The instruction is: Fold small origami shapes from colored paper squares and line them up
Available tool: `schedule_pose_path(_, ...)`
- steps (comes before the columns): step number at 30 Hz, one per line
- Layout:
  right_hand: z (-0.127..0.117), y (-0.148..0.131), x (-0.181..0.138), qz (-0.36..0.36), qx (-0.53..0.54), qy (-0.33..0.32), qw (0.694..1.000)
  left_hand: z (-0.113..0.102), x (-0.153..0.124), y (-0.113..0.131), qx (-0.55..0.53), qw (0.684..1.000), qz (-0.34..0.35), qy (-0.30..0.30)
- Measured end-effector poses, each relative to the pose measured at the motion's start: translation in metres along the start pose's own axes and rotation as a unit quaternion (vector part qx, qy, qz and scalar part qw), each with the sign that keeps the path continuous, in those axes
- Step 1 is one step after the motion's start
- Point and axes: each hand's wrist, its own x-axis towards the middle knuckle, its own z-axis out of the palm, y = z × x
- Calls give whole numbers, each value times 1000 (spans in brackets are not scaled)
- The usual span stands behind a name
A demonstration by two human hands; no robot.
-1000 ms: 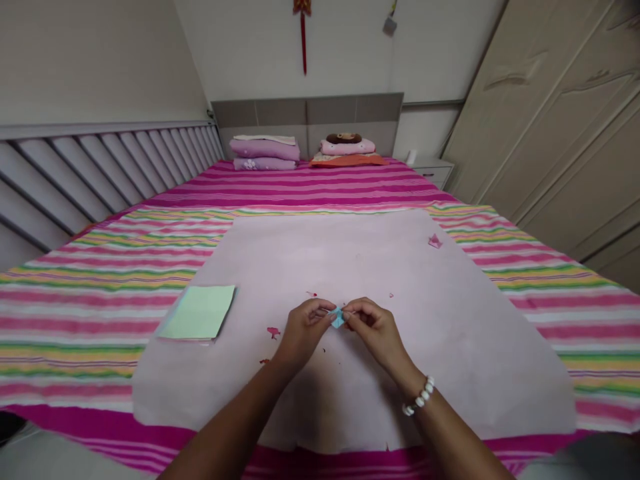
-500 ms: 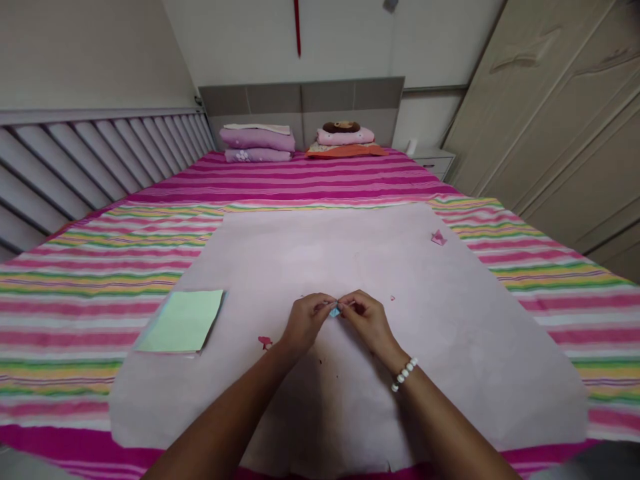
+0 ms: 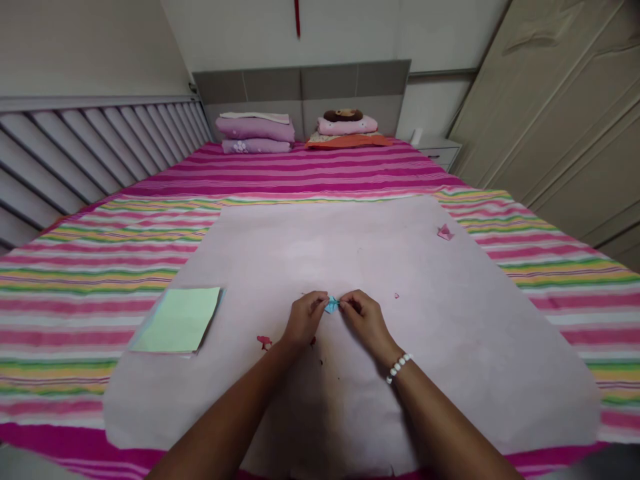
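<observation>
Both hands meet over a pale pink sheet (image 3: 350,247) spread on the bed. My left hand (image 3: 306,321) and my right hand (image 3: 364,319) each pinch one side of a small folded blue paper piece (image 3: 331,305), held low against the sheet. Fingers of both hands are curled and pressed together on it. A white bead bracelet (image 3: 398,367) sits on my right wrist. Most of the blue piece is hidden between the fingertips.
A stack of pale green square paper (image 3: 179,319) lies to the left. A small pink folded piece (image 3: 444,232) lies far right on the sheet, with red scraps (image 3: 263,342) near my left hand. Folded blankets and pillows (image 3: 256,131) rest at the headboard. Wardrobe doors (image 3: 565,113) stand on the right.
The camera tilted down a little. Both hands moved slightly away from me with the blue paper piece and closed tighter around it.
</observation>
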Motion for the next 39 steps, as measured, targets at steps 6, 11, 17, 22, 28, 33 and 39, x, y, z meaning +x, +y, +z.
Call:
schedule_pose_path(6, 1, -5, 1, -21, -31, -13, 999, 2, -2, 3, 44, 999, 17, 15)
schedule_pose_path(11, 3, -6, 2, -31, -52, -22, 998, -1, -1, 3, 73, 996, 2, 52)
schedule_pose_path(17, 4, -6, 2, -34, -67, -24, 997, -10, 0, 2, 103, 988, -64, 91)
schedule_pose_path(22, 6, -7, 5, -42, -76, -35, 996, -6, 5, 6, 133, 985, -72, 88)
schedule_pose_path(28, 6, -9, 8, -63, -85, -63, 992, -2, 5, 10, 177, 983, -13, 37)
schedule_pose_path(33, 7, -7, 9, -71, -106, -71, 989, -8, -3, 13, 212, 977, 17, -3)
schedule_pose_path(39, 5, -10, 9, -83, -126, -91, 984, -16, -7, 11, 245, 969, 28, -29)
